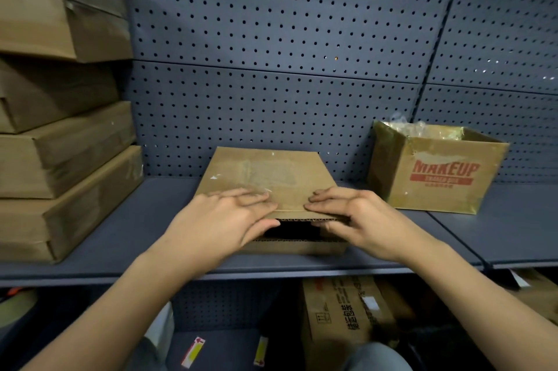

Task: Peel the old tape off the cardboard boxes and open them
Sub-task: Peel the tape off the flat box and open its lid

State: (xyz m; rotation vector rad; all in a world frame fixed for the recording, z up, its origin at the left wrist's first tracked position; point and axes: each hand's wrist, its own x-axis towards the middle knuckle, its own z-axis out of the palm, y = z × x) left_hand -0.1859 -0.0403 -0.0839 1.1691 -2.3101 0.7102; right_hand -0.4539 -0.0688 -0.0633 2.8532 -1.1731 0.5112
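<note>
A flat brown cardboard box (265, 177) lies on the grey shelf (151, 219) in front of me, its near end gaping open with a dark gap under the top flap. A patch of old clear tape residue shows on its top. My left hand (223, 219) holds the flap's near edge, fingers on top and thumb underneath. My right hand (353, 216) grips the same edge on the right, fingers laid over the top, thumb below.
A stack of closed brown boxes (60, 159) fills the shelf's left side. An open box printed MAKEUP (437, 171) with crumpled tape inside stands at the right. A pegboard wall (287, 53) backs the shelf. More boxes (347, 310) sit on the lower shelf.
</note>
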